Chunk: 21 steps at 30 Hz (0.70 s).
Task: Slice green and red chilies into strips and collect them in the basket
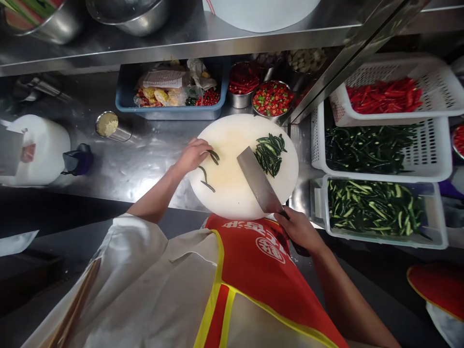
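Note:
A round white cutting board (228, 193) lies on the steel counter in front of me. At its upper left edge my left hand (195, 153) has its fingers closed on a green chili pepper (214, 157). Just below, another thin green chili (205, 179) rests by itself near the board's left rim. My right hand (299, 227) is wrapped round the handle of a cleaver (259, 183), whose broad blade lies slantwise over the board. Beside the blade, on the right, sits a pile of sliced green chilies (270, 153).
To the right stand a white basket of red chilies (386, 95), a basket of whole green chilies (369, 147) and a clear bin of cut green chilies (375, 205). Behind the board are a blue tub (170, 113) and metal cups of chopped chilies (272, 98). A steel shelf edge (174, 48) runs above.

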### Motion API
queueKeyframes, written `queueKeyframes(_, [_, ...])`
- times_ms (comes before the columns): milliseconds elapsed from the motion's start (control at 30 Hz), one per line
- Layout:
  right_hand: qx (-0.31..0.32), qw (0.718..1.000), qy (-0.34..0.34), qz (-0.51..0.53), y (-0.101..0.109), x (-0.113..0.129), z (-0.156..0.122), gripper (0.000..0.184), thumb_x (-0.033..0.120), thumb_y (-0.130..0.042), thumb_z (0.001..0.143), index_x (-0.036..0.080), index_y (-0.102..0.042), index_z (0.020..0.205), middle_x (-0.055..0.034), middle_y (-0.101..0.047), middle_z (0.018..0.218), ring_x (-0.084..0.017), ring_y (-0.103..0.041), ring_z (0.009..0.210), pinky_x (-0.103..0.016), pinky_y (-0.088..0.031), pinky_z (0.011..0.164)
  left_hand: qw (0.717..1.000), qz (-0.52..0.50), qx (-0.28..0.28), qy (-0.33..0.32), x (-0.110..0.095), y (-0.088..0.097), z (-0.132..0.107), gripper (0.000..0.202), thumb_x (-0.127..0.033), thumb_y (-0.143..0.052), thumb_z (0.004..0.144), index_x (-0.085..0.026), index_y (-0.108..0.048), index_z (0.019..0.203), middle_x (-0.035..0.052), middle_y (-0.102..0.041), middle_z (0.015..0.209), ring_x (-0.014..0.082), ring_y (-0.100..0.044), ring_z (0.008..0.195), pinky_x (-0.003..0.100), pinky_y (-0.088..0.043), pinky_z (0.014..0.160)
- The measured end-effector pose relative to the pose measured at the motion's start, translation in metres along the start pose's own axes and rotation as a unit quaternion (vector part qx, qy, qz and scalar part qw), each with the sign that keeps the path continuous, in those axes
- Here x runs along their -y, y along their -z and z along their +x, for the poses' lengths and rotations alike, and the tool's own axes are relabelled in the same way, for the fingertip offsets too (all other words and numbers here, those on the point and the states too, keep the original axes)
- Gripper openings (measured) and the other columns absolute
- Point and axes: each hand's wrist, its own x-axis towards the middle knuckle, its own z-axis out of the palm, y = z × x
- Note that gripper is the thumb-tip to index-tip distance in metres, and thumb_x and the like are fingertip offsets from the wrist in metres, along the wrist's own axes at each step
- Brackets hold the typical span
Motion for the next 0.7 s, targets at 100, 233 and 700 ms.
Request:
queueKeyframes(100, [-0.013, 1.000, -0.007, 0.000, -0.002, 0.000, 0.002, 0.034, 0.049, -0.042, 0.090, 0.022, -0.062, 0.091, -0.0040, -0.069, 0.072, -0.020, -0.062, 0.066, -0.027, -0.039, 0.060, 0.995, -0.027, 0.052, -0.077, -0.033, -0.029, 0.012, 0.025, -0.018, -0.048, 0.091, -0.020, -0.068, 0.106, 0.0072, -0.064, 0.106, 0.0223, -0.054, 0.101, 0.039, -0.043, 0.092])
queueKeyframes(233, [-0.015, 0.999, 0.005, -0.029, -0.002, 0.002, 0.000, 0.033, 0.048, -0.041, 0.090, 0.021, -0.061, 0.092, -0.0051, -0.070, 0.075, -0.020, -0.062, 0.067, -0.027, -0.038, 0.060, 0.987, -0.034, 0.095, -0.128, -0.065, -0.066, 0.012, 0.025, -0.015, -0.045, 0.091, -0.016, -0.068, 0.102, 0.0094, -0.062, 0.102, 0.0221, -0.054, 0.099, 0.035, -0.045, 0.090])
queueKeyframes(700, [0.109, 0.991, -0.069, 0.026, 0.031, 0.011, -0.029, 0.030, 0.051, -0.042, 0.091, 0.024, -0.047, 0.078, 0.0030, -0.057, 0.056, -0.015, -0.056, 0.045, -0.025, -0.036, 0.047, 0.981, -0.118, 0.025, -0.149, -0.078, -0.089, -0.001, 0.032, -0.033, -0.040, 0.100, -0.018, -0.066, 0.091, 0.0089, -0.065, 0.097, 0.0191, -0.057, 0.094, 0.036, -0.047, 0.088])
